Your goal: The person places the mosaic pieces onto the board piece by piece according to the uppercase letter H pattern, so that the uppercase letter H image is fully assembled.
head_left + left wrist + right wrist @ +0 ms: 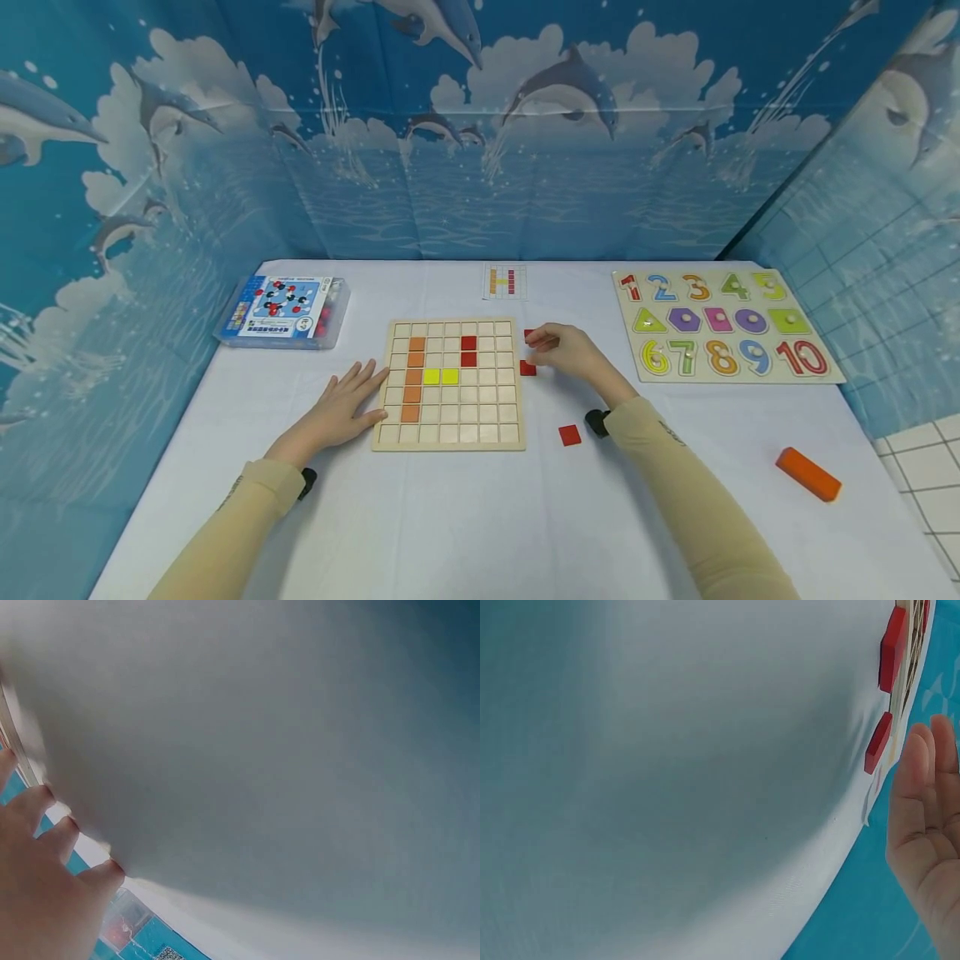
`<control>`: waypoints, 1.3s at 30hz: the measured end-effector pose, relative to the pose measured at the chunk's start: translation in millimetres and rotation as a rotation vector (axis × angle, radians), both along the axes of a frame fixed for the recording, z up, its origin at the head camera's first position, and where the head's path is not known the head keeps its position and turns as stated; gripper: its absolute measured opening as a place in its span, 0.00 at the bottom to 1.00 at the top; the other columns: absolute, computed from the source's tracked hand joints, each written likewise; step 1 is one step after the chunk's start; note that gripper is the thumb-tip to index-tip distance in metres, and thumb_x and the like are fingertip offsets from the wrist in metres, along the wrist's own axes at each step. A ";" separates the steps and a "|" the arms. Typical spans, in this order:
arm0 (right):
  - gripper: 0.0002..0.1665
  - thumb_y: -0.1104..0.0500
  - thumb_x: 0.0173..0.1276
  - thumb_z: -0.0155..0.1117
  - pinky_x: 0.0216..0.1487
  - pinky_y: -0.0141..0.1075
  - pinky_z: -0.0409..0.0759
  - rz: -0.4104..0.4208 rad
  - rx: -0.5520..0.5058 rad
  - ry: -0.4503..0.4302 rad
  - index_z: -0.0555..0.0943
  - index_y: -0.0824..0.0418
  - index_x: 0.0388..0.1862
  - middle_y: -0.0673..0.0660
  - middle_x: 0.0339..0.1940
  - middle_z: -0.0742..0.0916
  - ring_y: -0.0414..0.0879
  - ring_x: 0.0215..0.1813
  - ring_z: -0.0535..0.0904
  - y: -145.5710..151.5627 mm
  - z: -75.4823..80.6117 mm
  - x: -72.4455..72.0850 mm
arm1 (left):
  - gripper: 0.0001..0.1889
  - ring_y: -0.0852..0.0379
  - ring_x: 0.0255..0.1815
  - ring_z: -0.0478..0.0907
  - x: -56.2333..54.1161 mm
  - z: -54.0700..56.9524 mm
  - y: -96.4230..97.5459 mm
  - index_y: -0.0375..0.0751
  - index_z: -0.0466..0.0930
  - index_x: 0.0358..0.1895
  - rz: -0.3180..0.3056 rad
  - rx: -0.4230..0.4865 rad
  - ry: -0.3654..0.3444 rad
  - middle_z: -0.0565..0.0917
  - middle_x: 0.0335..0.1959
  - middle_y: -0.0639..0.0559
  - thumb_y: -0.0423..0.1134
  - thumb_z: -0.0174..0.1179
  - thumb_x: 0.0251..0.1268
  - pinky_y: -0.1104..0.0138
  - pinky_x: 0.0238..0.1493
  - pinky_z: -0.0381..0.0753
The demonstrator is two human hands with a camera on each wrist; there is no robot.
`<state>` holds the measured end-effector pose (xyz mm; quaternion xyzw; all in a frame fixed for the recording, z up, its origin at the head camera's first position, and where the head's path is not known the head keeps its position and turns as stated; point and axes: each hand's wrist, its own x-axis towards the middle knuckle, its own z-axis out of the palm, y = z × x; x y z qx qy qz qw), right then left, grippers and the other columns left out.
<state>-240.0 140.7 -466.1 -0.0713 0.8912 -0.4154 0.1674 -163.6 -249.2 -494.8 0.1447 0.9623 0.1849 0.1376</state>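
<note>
A wooden grid board (pixel 442 435) lies mid-table. It bears a column of orange tiles (pixel 412 377), two yellow tiles (pixel 450 377) and two red tiles (pixel 468 343). My left hand (pixel 337 414) has its fingers spread, with fingertips and thumb at the board's left edge. Just off the right edge, my right hand (pixel 572 350) hovers over loose red tiles, fingers slightly bent, nothing seen between them. One loose red tile (pixel 528 368) shows below the fingers; another is partly hidden by them. In the right wrist view, two red tiles (pixel 877 742) lie beside the board.
Another red tile (pixel 570 435) lies near the right wrist. Behind the board is a small pattern card (pixel 506 282). A plastic box (pixel 285 312) stands back left, a number puzzle board (pixel 727 327) back right, and an orange block (pixel 808 474) front right.
</note>
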 end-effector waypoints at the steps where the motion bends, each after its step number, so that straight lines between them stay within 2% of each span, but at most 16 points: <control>1: 0.19 0.59 0.65 0.68 0.54 0.44 0.79 0.000 0.002 -0.001 0.81 0.62 0.54 0.60 0.51 0.85 0.52 0.53 0.79 0.3 0.0 0.4 | 0.38 0.35 0.81 0.41 0.1 0.1 0.2 0.46 0.54 0.78 0.000 0.000 -0.001 0.50 0.80 0.39 0.53 0.57 0.70 0.34 0.75 0.38; 8: 0.20 0.58 0.63 0.71 0.55 0.44 0.79 0.001 0.027 -0.022 0.81 0.61 0.54 0.60 0.50 0.85 0.52 0.53 0.79 0.6 -2.0 0.8 | 0.38 0.35 0.81 0.41 0.2 0.5 0.2 0.46 0.53 0.79 0.000 -0.003 -0.005 0.49 0.81 0.39 0.53 0.57 0.70 0.35 0.76 0.37; 13: 0.20 0.58 0.62 0.72 0.51 0.39 0.78 0.021 0.065 -0.047 0.81 0.61 0.53 0.58 0.47 0.84 0.50 0.49 0.77 0.2 -3.9 1.6 | 0.38 0.35 0.81 0.41 -0.1 1.3 0.2 0.46 0.53 0.79 -0.004 -0.006 -0.007 0.49 0.81 0.39 0.52 0.57 0.71 0.35 0.76 0.37; 25: 0.19 0.59 0.63 0.72 0.43 0.34 0.74 0.078 0.177 -0.003 0.82 0.64 0.51 0.57 0.41 0.82 0.48 0.43 0.74 -8.4 -9.0 1.0 | 0.38 0.34 0.81 0.41 0.8 3.8 1.1 0.45 0.53 0.78 0.000 0.003 -0.012 0.49 0.80 0.38 0.52 0.57 0.70 0.34 0.75 0.37; 33: 0.13 0.60 0.62 0.73 0.41 0.34 0.73 0.074 0.216 0.007 0.83 0.63 0.43 0.56 0.37 0.80 0.47 0.41 0.73 -9.8 -12.7 -0.8 | 0.38 0.34 0.81 0.41 0.7 2.7 0.0 0.45 0.53 0.78 -0.002 0.005 -0.005 0.50 0.80 0.38 0.52 0.57 0.70 0.34 0.75 0.37; 39: 0.12 0.62 0.61 0.72 0.39 0.34 0.72 0.046 0.209 -0.042 0.80 0.62 0.41 0.56 0.34 0.79 0.47 0.40 0.73 -6.8 -10.5 0.9 | 0.38 0.34 0.81 0.41 -0.3 1.1 0.2 0.46 0.53 0.78 -0.006 -0.006 -0.001 0.50 0.80 0.38 0.53 0.57 0.71 0.34 0.75 0.38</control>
